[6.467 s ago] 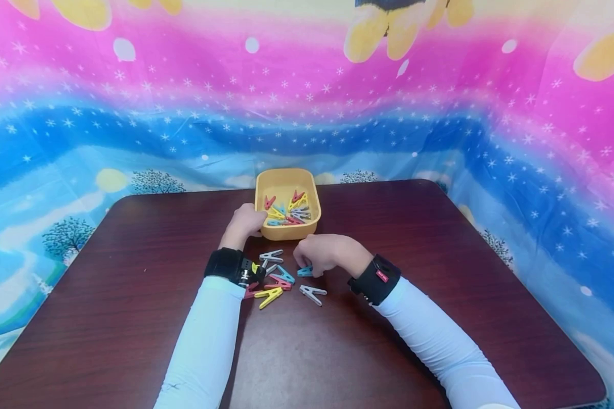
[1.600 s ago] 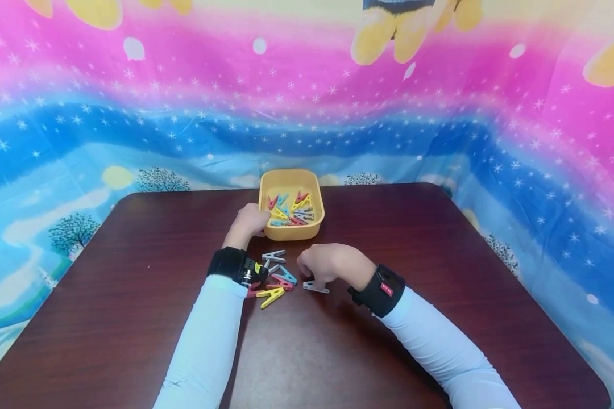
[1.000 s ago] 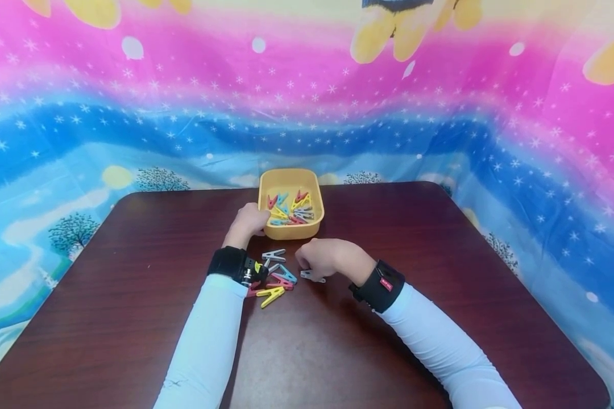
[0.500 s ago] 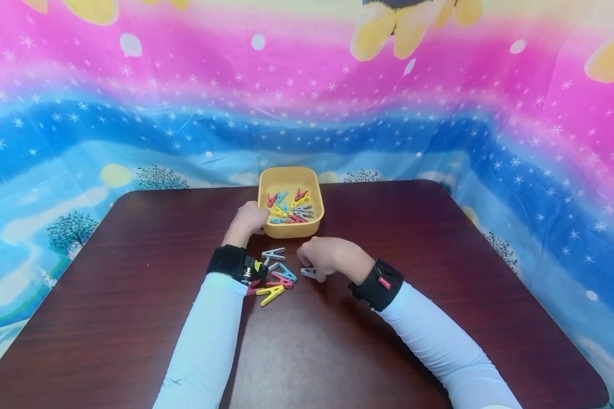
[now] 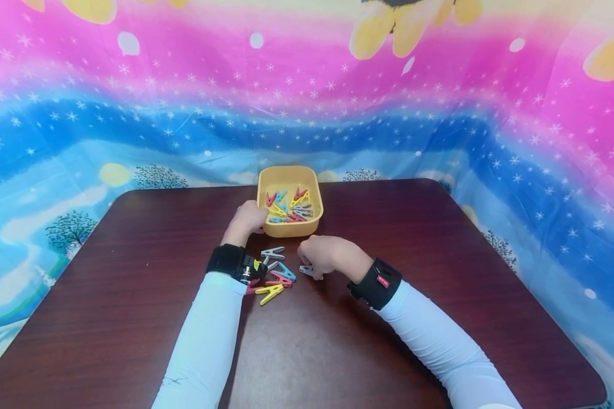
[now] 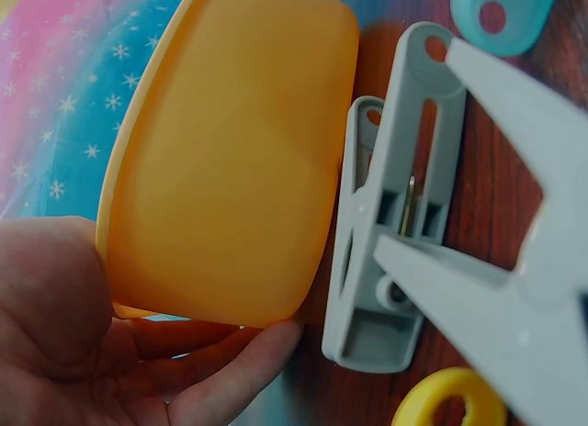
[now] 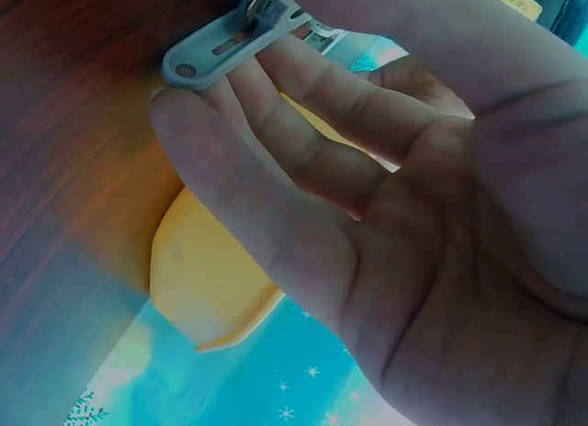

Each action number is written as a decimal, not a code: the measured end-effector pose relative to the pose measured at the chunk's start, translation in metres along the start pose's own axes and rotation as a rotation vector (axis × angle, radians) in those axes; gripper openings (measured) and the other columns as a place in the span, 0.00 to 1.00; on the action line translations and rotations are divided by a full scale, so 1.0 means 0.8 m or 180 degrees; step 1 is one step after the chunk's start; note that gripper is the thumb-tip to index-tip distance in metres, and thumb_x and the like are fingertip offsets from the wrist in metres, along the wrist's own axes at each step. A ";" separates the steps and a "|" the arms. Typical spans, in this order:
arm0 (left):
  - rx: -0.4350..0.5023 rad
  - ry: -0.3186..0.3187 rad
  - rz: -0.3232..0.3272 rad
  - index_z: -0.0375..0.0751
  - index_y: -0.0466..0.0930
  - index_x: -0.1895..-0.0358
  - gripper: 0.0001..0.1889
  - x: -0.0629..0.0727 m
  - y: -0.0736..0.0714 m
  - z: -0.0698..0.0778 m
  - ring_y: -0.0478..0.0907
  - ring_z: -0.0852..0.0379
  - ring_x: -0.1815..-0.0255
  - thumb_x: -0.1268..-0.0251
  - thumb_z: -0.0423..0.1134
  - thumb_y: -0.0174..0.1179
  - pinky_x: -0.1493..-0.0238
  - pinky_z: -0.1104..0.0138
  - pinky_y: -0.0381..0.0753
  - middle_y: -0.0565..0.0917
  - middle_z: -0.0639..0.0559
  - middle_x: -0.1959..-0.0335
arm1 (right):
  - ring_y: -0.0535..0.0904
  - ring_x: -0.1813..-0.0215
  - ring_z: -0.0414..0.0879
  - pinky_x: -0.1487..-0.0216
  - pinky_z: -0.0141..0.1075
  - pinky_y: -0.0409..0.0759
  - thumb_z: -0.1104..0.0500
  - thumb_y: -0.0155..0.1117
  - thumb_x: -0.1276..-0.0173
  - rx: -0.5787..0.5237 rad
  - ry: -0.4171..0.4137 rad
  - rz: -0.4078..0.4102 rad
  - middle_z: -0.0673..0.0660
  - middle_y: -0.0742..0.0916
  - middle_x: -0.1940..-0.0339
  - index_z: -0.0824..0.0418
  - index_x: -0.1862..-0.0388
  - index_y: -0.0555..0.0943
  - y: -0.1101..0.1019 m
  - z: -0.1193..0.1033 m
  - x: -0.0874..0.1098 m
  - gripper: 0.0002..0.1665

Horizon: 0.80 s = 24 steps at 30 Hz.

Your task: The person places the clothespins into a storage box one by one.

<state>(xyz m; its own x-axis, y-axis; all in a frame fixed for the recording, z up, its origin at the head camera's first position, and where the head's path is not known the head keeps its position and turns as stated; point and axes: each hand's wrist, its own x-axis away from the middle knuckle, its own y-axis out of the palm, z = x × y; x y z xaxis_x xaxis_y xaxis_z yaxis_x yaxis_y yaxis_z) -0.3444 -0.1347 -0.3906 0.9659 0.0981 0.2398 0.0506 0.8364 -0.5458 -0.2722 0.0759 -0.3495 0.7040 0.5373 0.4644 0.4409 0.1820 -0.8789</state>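
My left hand (image 5: pixel 249 217) grips the near left corner of a yellow plastic bin (image 5: pixel 291 230); in the left wrist view its fingers run under the bin's end. Just in front of the bin, my right hand (image 5: pixel 327 255) pinches a grey clothespin (image 5: pixel 305 270) low over the table. The right wrist view shows that clothespin (image 7: pixel 216 54) between thumb and fingertips. Left of the right hand lies a loose group: a grey clothespin (image 5: pixel 273 253), a blue one (image 5: pixel 287 271), a red one (image 5: pixel 281 280) and a yellow one (image 5: pixel 270 294). My left wrist strap partly hides others.
Inside the bin lie several red, yellow, blue and grey clothespins (image 5: pixel 278 211). The dark wooden table (image 5: pixel 414 250) has rounded far corners. A printed snow-scene cloth (image 5: pixel 210 130) hangs behind and along its sides.
A blue clothespin, earlier under the right hand, now lies in the bin. The right hand has since taken the grey clothespin and shifted it slightly toward the bin. The left hand stays on the bin.
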 end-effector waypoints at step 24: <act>-0.0125 0.0086 -0.0014 0.28 0.70 0.26 0.24 0.000 -0.002 0.001 0.87 0.42 0.43 0.16 0.40 0.44 0.41 0.54 0.93 0.82 0.32 0.36 | 0.80 0.65 0.45 0.63 0.34 0.79 0.64 0.79 0.32 0.0046 -0.0049 -0.0100 0.51 0.87 0.67 0.55 0.56 0.87 -0.001 -0.002 0.001 0.10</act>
<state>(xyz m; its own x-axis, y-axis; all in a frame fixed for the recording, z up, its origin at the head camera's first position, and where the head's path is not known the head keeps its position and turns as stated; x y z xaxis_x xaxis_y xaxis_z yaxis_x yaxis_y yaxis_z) -0.3446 -0.1353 -0.3888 0.9721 0.0796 0.2208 0.0642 0.8149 -0.5761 -0.2710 0.0752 -0.3484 0.6812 0.5437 0.4903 0.4545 0.2110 -0.8654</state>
